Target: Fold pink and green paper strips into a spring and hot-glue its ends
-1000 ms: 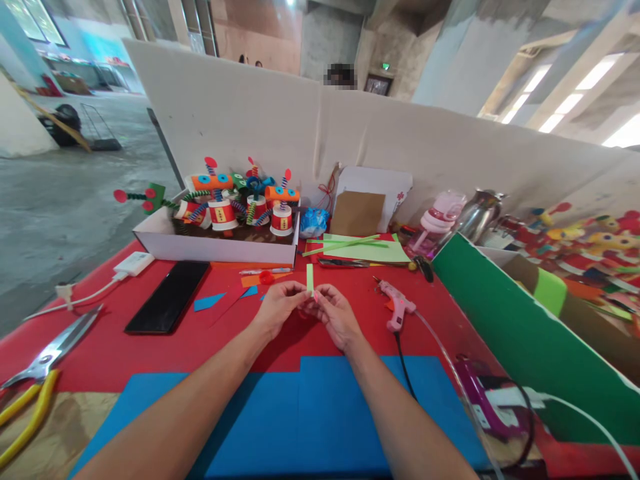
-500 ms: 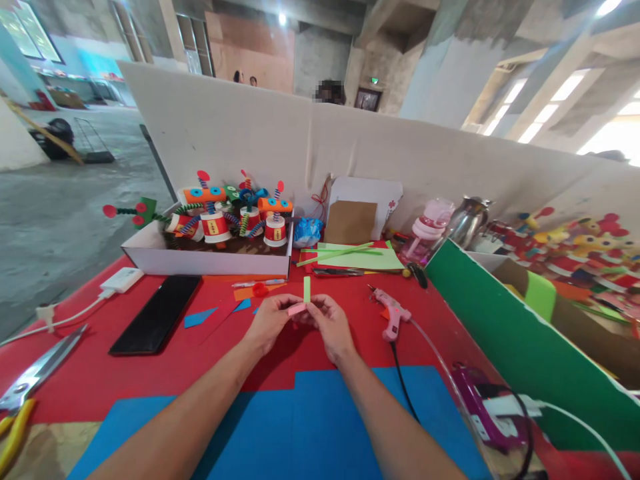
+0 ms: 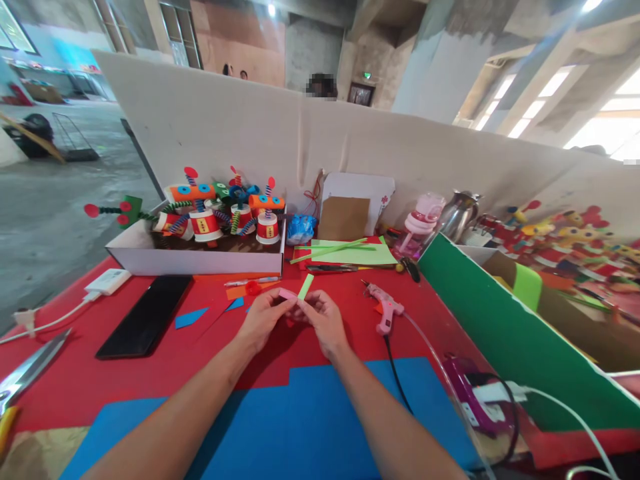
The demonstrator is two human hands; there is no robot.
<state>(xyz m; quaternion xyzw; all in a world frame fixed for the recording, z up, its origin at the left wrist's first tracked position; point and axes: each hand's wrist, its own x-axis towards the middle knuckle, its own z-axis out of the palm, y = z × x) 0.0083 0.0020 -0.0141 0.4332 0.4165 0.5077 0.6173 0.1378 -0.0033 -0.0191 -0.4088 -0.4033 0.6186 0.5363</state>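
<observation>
Head view: green strip (image 3: 306, 287) between both grips now leans right, upright a moment ago; positioning seems unsettled. Left hand (image 3: 263, 319) pinches pink strip (image 3: 287, 293), right hand (image 3: 324, 323) green.

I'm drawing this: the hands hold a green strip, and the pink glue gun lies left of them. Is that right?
No: the head view shows the pink glue gun lying to the right of the hands, which do hold a green strip.

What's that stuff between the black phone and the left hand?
The head view shows a large blue scrap beside the phone and a smaller blue scrap nearer the left hand.
</observation>
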